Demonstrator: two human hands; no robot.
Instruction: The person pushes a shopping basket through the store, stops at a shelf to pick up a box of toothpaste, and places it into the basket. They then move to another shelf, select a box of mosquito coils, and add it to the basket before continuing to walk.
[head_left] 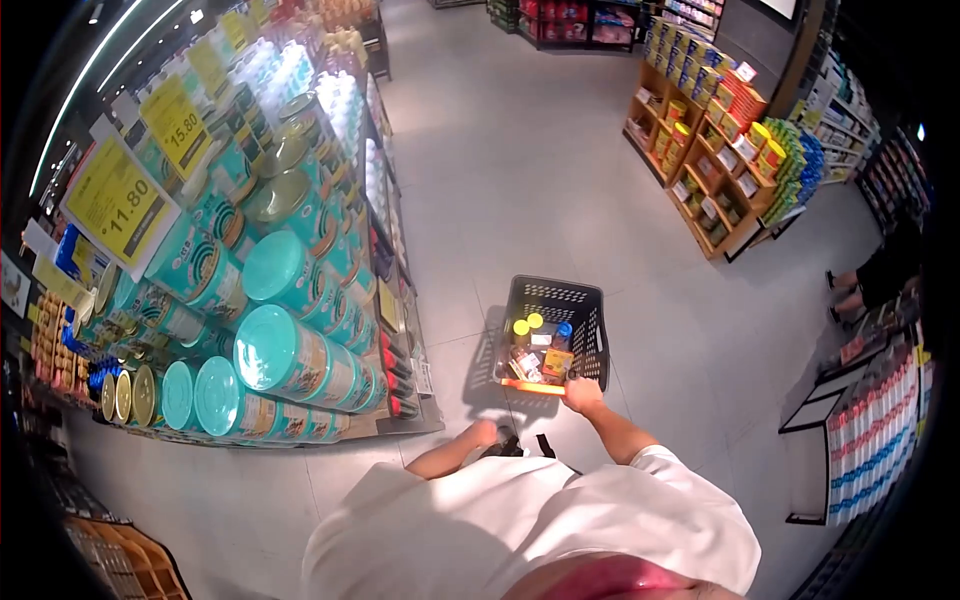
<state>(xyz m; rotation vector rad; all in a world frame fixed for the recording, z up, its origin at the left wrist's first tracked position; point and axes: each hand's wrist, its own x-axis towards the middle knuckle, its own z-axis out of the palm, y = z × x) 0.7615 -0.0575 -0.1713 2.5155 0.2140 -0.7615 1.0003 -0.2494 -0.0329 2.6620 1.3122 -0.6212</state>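
Note:
My right hand (583,392) is wrapped round the handle at the near right corner of a dark basket (508,310) with perforated walls. Inside the basket lie several goods, among them two items with yellow lids (528,324), a blue-capped item (565,330) and a yellow-orange package (558,363). An orange strip (532,387) runs along the basket's near edge. My left hand (487,433) hangs in front of the white shirt, left of the basket and apart from it; its fingers are too small and unclear to read.
Teal-lidded tubs (268,348) are stacked on a display at left under yellow price signs (122,205). A wooden shelf unit (700,165) stands at upper right. Another person's legs (848,292) show at far right, above a rack of packaged goods (872,440). Grey floor runs ahead.

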